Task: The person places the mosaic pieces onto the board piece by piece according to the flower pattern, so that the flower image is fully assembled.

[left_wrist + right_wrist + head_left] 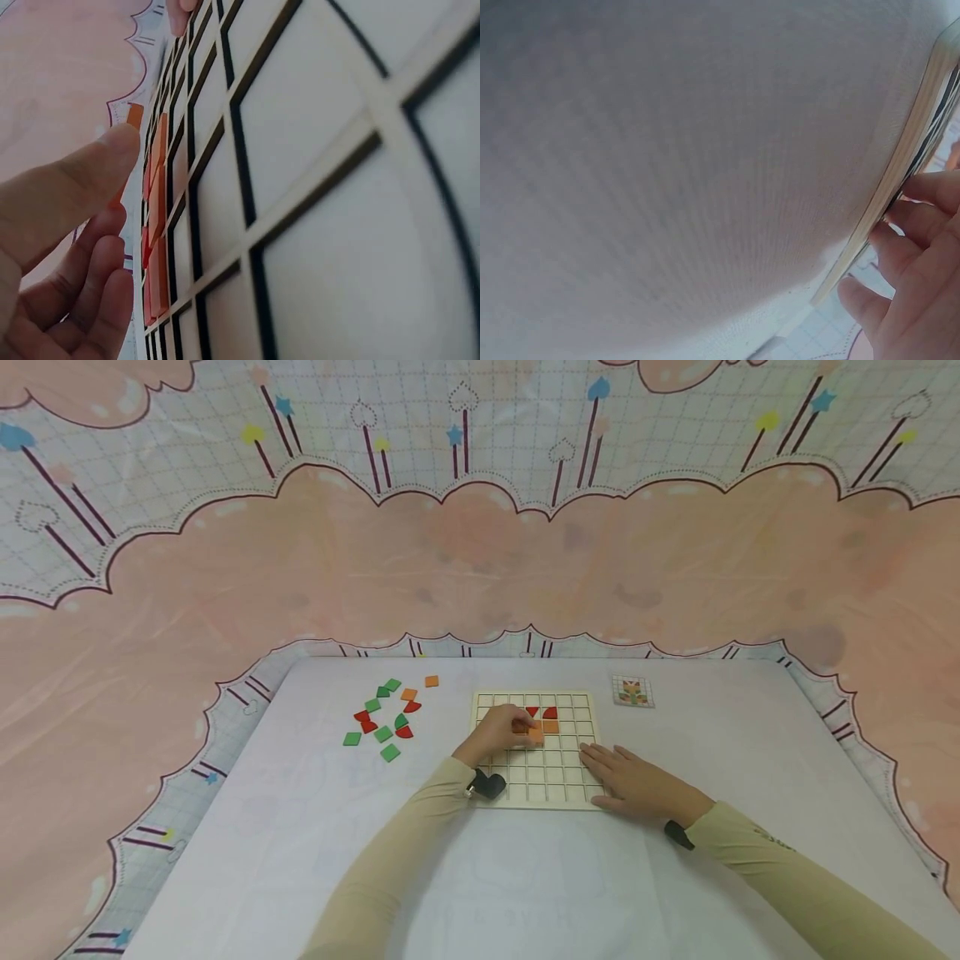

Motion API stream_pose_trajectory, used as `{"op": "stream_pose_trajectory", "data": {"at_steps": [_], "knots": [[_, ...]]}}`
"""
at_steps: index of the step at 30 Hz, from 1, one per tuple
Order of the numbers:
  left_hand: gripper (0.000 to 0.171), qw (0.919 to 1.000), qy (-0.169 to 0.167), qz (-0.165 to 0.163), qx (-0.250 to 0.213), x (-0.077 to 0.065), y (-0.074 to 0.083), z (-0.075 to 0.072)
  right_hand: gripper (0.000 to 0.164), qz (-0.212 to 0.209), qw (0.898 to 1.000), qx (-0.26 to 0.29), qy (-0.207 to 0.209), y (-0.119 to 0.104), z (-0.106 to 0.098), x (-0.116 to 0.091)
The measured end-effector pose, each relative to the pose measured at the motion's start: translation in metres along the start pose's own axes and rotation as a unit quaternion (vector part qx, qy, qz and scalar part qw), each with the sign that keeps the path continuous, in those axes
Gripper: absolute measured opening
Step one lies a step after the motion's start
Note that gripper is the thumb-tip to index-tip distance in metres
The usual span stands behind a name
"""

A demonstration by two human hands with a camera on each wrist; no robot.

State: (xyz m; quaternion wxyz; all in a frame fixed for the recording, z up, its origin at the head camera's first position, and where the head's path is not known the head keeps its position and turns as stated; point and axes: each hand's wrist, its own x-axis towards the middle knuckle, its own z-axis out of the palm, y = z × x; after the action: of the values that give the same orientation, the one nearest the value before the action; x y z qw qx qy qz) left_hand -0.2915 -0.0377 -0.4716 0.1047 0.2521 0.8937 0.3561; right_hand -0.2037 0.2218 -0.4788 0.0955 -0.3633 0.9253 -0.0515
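Observation:
My left hand (502, 731) pinches an orange square tile (536, 737) between thumb and fingers, over the upper middle of a pale wooden grid board (555, 781). The left wrist view shows the held tile (135, 115) raised off the grid. Red tiles (551, 713) and an orange square (551, 727) sit in the cells beside it; fingers partly cover others. My right hand (637, 783) rests on the board's right side with its fingers spread. In the right wrist view, its fingertips (919, 187) touch the board's edge (885, 191).
Left of the board lie several loose green, red and orange tiles, among them a green square (389, 752) and an orange square (431, 681). A small card with a printed tile pattern (633, 691) lies at the back right of the white table (262, 860).

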Motion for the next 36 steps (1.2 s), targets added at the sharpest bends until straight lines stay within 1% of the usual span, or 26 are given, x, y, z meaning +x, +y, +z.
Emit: {"op": "stream_pose_trajectory", "data": {"at_steps": [4,10,15,19,25,36], "knots": [[0.023,1.0,-0.004,-0.006,0.007,0.0002,0.0012,0.003,0.07,-0.002,1.0,0.001,0.008,0.0006,0.0003,-0.0005],[0.024,0.9996,-0.007,-0.012,0.023,0.0003,0.0001,0.0049,0.07,-0.002,1.0,-0.001,0.003,0.001,-0.0004,-0.0004],[0.024,0.9994,-0.001,-0.015,0.032,-0.0014,-0.0011,0.0045,0.07,-0.001,1.0,-0.005,0.005,0.0015,0.0001,-0.0005],[0.023,0.9994,0.006,-0.018,0.029,-0.0038,0.0002,0.0031,0.07,0.0,1.0,-0.006,0.005,0.0016,0.0007,-0.0005],[0.021,0.9993,0.015,-0.023,0.026,-0.0054,0.0025,0.0025,0.07,-0.008,1.0,-0.013,0.019,0.0023,0.002,-0.0005],[0.019,0.9989,0.028,-0.026,0.027,-0.0065,0.0027,0.0056,0.069,-0.008,1.0,-0.013,0.007,0.0004,0.0004,-0.0009]]}}
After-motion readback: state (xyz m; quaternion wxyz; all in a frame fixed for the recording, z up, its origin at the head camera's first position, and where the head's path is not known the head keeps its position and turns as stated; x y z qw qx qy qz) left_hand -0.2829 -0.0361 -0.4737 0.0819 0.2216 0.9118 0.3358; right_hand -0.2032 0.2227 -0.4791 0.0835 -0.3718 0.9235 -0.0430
